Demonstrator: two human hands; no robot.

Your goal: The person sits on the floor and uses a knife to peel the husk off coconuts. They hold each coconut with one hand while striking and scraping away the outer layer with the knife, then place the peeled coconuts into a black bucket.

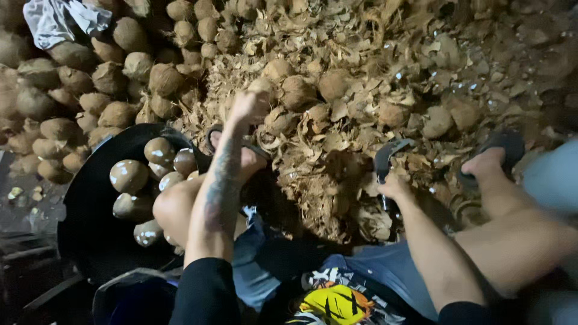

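The floor (481,66) is buried under a thick litter of dry brown coconut husk scraps and shell chips, dimly lit, with a big heap of unhusked brown coconuts (78,90) piled along the far left and a crumpled pale cloth (57,21) lying on top of that heap. At the person's left side stands a wide black tub (90,210) holding several peeled, pale-patched coconuts (129,176). The person sits with bare knees apart, feet in dark sandals planted in the litter. The left hand (248,107) is stretched forward over the husk pile, its grip closing around a brown coconut (263,87) that lies among a loose cluster of others just beyond the sandals; motion blur hides how tightly the fingers wrap it. The right hand (394,185) rests low between the legs, fingers closed round the handle of a dark curved blade tool (385,157) that stands upright out of the husk heap, well apart from the coconut under the left hand.
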